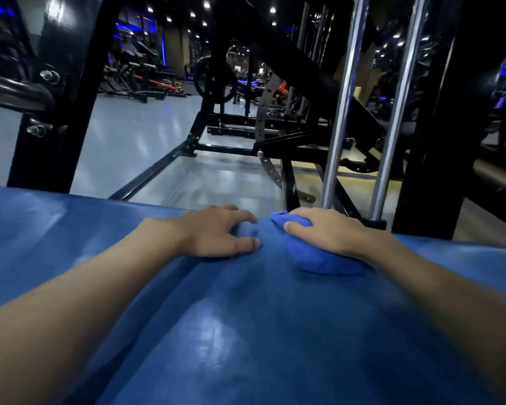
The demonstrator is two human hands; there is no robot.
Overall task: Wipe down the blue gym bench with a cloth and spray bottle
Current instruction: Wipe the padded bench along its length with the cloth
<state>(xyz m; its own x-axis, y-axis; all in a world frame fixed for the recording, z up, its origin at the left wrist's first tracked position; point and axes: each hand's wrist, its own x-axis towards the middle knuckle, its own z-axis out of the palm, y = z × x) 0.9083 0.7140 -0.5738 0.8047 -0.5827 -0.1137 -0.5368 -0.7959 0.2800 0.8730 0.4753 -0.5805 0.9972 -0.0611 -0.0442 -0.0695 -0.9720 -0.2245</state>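
1. Setting: dim gym hall, ceiling spotlights, blue accent lighting at the far left. Pale grey floor (135, 147) reflects the lights. Black machine frames fill the background; a curved perforated steel plate (265, 118) and two upright chrome rods (338, 112) stand just beyond the far edge of the padded surface.
2. Counter: the blue gym bench (246, 331) fills the lower half of the head view. Vinyl is glossy, with a broad sheen patch near centre and soft creases running toward the hands.
3. Left hand (216, 232): palm down, flat on the counter near its far edge. Fingers spread and slightly curled, thumb out toward the right. Grip is released; nothing in it.
4. Right hand (324, 232): palm down on top of the cloth (319, 258), fingers curled over its far end, thumb along the near-left side. Grip is closed around the cloth, pressing it against the pad.
5. Cloth: blue, bunched into a thick wad, lying on the counter close to the far edge, just right of the left hand. One corner sticks out beyond the fingertips, toward the chrome rods.
6. Hands sit near each other but apart, a strip of bare vinyl between them.
7. Both forearms are bare and extend from the lower corners of the view.
8. Spray bottle: not located in this view.
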